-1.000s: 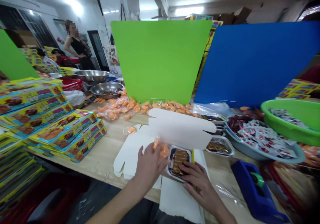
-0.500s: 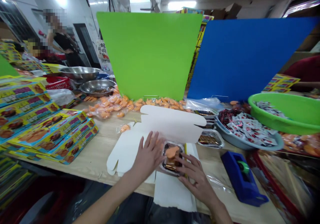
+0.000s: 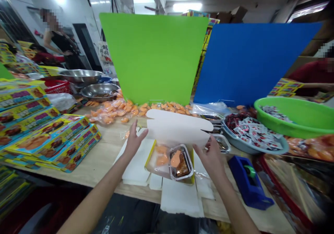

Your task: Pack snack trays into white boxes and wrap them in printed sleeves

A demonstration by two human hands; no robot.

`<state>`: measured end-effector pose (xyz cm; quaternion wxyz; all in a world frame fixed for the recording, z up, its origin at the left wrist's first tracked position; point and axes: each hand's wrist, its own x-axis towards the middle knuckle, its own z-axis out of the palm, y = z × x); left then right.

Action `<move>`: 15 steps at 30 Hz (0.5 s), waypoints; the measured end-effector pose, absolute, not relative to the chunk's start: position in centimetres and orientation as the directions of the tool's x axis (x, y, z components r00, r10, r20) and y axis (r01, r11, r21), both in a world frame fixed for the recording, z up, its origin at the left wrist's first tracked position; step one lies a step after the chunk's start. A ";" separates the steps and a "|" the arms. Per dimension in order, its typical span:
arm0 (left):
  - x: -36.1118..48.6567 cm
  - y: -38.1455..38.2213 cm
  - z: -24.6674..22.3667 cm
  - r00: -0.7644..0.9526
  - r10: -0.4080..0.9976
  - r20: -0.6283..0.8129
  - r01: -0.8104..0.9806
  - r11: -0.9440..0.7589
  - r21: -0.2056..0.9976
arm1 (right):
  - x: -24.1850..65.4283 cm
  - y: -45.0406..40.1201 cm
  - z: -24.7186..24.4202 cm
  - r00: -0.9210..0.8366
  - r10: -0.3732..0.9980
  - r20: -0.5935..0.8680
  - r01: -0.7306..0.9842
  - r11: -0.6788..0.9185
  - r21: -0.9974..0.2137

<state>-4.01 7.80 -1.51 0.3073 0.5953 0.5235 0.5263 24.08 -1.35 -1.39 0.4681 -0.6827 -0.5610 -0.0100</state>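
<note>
In front of me lies an unfolded cardboard box point(image 3: 174, 131), white inside with yellow edges, its back panel raised and its flaps spread. Inside it sits a foil tray point(image 3: 185, 171) of something brown, with an orange spoon-shaped piece point(image 3: 175, 159) on top. Orange pieces in clear plastic point(image 3: 161, 159) lie to the tray's left. My left hand point(image 3: 134, 140) is open at the left end of the raised panel, thumb and forefinger apart. At the panel's right end is my right hand point(image 3: 211, 154), thumb and fingers spread; contact with the cardboard is hard to tell.
Printed boxes point(image 3: 52, 136) are stacked at left. Bagged orange pieces point(image 3: 112, 109) line the back below green point(image 3: 156, 56) and blue point(image 3: 250, 60) boards. To the right are a basin of sachets point(image 3: 261, 133), a green basin point(image 3: 308, 119) and a blue tape dispenser point(image 3: 250, 182). Other people are beyond.
Both hands have moved away from the foil tray, the left up and leftward, the right up and slightly right, to the raised panel's ends. The orange spoon-shaped piece now points differently on the tray.
</note>
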 end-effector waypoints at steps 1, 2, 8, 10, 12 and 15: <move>-4.2 9.0 -1.2 -0.091 0.958 0.271 0.216 -0.247 0.945 | 23.6 -1.9 -1.3 0.391 0.728 0.563 0.803 0.028 -0.595; -4.3 10.0 -1.1 -0.065 0.966 0.251 0.152 -0.239 0.959 | 23.0 -2.5 -1.4 0.420 0.713 0.561 0.812 -0.020 -0.583; -2.8 10.4 -1.0 0.138 0.964 0.228 -0.083 -0.218 0.972 | 19.2 -5.3 -1.6 0.301 0.949 0.090 0.890 -0.245 -0.385; -2.2 10.0 -1.0 0.151 0.965 0.216 -0.124 -0.198 0.972 | 18.2 -5.2 -1.2 0.320 0.948 -0.009 0.906 -0.308 -0.289; -1.8 9.6 -1.0 0.122 0.970 0.211 -0.125 -0.196 0.973 | 17.2 -5.0 -0.9 0.330 0.942 -0.059 0.922 -0.334 -0.197; -1.8 9.2 -1.1 0.080 0.973 0.215 -0.121 -0.205 0.971 | 15.9 -5.1 -1.1 0.289 0.957 -0.030 0.954 -0.291 -0.079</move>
